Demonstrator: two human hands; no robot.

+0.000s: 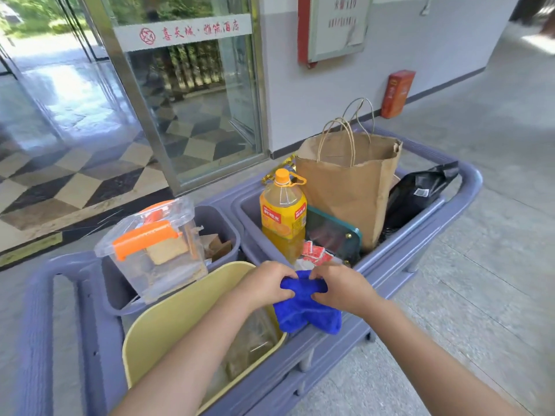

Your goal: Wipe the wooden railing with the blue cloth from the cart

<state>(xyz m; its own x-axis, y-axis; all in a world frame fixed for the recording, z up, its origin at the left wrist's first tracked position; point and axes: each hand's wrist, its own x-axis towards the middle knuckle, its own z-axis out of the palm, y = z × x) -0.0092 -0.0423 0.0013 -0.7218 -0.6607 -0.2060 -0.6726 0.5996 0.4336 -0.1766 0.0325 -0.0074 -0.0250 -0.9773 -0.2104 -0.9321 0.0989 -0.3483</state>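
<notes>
A bright blue cloth [303, 307] is bunched between both hands just above the near edge of the grey-purple cart [462, 202]. My left hand [267, 285] pinches its upper left corner. My right hand [341, 288] grips its upper right side. The lower part of the cloth hangs over the cart's rim. No wooden railing shows directly; only a dark fence appears reflected in the glass door.
The cart holds a yellow bin [180, 319], a clear box with an orange latch [156, 247], an orange-capped bottle [283, 211], a brown paper bag [351, 181] and a black bag [420, 190]. A glass door [186, 94] stands ahead, a tiled corridor runs right.
</notes>
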